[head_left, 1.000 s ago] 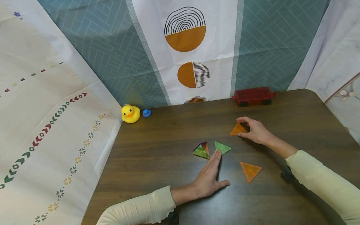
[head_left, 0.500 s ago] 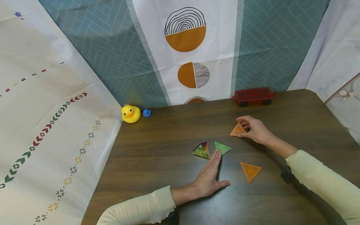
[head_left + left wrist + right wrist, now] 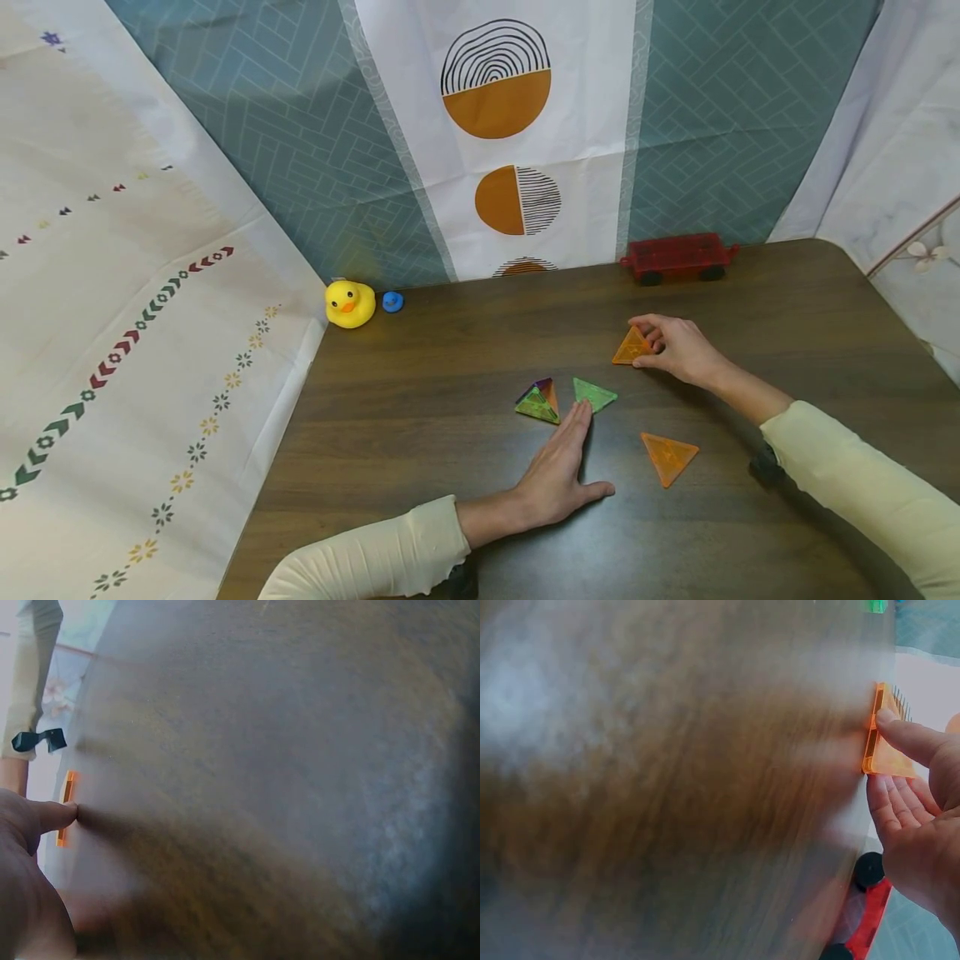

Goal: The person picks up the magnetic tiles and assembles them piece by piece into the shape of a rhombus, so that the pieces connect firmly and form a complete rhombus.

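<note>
My right hand (image 3: 678,348) pinches an orange translucent triangle magnetic tile (image 3: 628,347) between thumb and fingers. In the right wrist view that tile (image 3: 889,746) stands tilted up, its long edge at the tabletop. My left hand (image 3: 557,479) rests on the table with straight fingers and the thumb spread. Its fingertips are at the near corner of a flat green triangle tile (image 3: 595,392); whether they press on it I cannot tell. Just left of that tile sits a small pyramid (image 3: 538,403) of green, purple and orange triangle tiles. Another orange triangle tile (image 3: 670,458) lies flat, right of my left thumb.
A red wheeled wagon (image 3: 678,257) stands at the back edge of the brown wooden table (image 3: 420,392). At the back left corner sit a yellow rubber duck (image 3: 350,304) and a small blue duck (image 3: 392,302). Patterned cloths hang behind and beside the table.
The pinched orange tile has shifted slightly left and toward me, and its tilt has changed a little. The left hand and the other tiles stay in place.
</note>
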A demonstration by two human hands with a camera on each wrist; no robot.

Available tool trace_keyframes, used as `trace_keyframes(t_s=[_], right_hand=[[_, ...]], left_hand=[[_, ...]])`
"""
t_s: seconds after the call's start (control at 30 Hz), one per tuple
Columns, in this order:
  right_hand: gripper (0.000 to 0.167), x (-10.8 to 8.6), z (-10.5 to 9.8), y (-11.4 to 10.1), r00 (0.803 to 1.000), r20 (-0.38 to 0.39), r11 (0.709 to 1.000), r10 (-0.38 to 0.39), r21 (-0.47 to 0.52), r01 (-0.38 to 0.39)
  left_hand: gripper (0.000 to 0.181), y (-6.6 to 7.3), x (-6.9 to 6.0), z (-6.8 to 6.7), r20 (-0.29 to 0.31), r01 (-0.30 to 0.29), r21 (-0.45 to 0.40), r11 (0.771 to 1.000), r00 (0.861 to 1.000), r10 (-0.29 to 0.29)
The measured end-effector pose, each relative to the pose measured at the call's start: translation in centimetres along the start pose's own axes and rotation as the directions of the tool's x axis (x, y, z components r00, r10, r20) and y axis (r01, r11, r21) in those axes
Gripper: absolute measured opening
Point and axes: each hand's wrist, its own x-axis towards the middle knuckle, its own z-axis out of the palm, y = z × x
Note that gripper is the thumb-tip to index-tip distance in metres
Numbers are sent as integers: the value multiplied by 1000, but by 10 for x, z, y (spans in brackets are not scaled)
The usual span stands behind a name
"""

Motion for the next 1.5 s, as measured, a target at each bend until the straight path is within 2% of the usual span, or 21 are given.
trace_keyframes(t_s=[0.23, 0.53, 0.87, 1.17, 1.5], right_hand=[[59, 1, 0, 0, 1000, -9, 1000, 14, -1, -14], [42, -2, 0, -1, 999, -28, 1000, 22, 14, -22], [30, -6, 0, -6, 998, -37, 998, 51, 41, -50], [26, -8, 0, -12, 997, -54, 997, 60, 51, -57], [27, -11, 4, -27, 998, -34, 996, 46, 74, -43]], left_hand=[[112, 1, -1, 0, 0, 10, -7, 1000, 1000, -10], [112, 0, 0, 1, -3, 6, 4, 1000, 1000, -6], [113, 1, 0, 0, -1, 8, 16, 1000, 1000, -8], [113, 0, 0, 0, -5, 3, 21, 1000, 1000, -3], [113, 0, 0, 0, -6, 1, 19, 1000, 1000, -1]])
